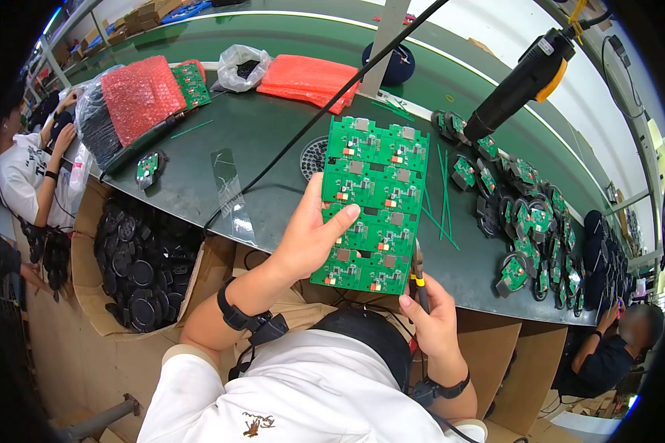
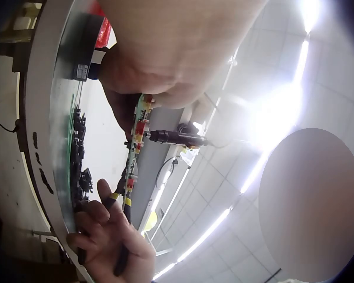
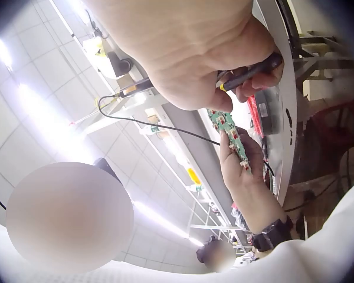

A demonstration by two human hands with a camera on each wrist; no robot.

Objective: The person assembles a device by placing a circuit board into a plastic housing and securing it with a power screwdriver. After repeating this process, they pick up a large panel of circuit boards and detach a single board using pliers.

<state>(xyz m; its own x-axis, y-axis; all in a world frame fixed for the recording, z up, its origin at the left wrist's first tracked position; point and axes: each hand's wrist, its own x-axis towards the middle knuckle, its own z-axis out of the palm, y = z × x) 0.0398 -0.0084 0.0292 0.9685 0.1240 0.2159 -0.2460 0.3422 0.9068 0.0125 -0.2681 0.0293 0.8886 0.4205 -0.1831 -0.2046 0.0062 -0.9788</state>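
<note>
A green circuit board panel (image 1: 377, 199), made of joined boards in two columns, is held up above the bench. My left hand (image 1: 310, 236) grips its left edge, with the thumb over the front face. At the panel's lower right edge, my right hand (image 1: 430, 314) holds dark-handled pliers or cutters (image 1: 419, 284) with yellow bands. The right wrist view shows the fingers of my right hand (image 3: 253, 76) curled round a handle. In the left wrist view the panel (image 2: 135, 141) appears edge-on, the tool (image 2: 125, 215) by its lower end. Whether its tips touch the panel cannot be told.
Assemblies with small green boards (image 1: 524, 221) are heaped at the right, beside thin green strips (image 1: 445, 192). A power screwdriver (image 1: 521, 81) hangs above them. Red bubble wrap (image 1: 142, 96) lies back left. A carton of black parts (image 1: 137, 273) stands left. Another person (image 1: 606, 354) sits at the right.
</note>
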